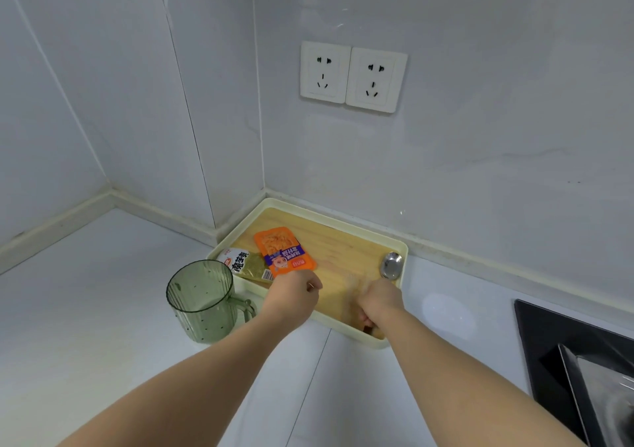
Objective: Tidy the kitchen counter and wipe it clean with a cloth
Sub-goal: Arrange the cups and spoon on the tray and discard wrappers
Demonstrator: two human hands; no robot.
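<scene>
- Counter (103, 309), white and glossy, fills the lower part of the head view and runs into a corner of pale wall tiles.
- A cream tray (363, 338) with a wood-coloured floor sits in that corner, against the back wall.
- On the tray lie an orange snack packet (283, 251) and, partly beneath it, a green and white packet (240, 261) (both flat, both printed).
- A metal spoon (391, 265) rests at the tray's right end, bowl upward.
- A green ribbed mug (202, 304) stands upright on the counter just left of the tray, handle toward the tray.
- The left hand (295, 294) is curled over the tray, fingers touching the orange packet's near edge; whether it grips the packet cannot be told.
- The right hand (379, 300) is closed in a loose fist just below the spoon; what it holds, if anything, is hidden.
- Two white wall sockets (353, 76) sit above the tray, and a black hob (549, 343) shows at the right edge.
</scene>
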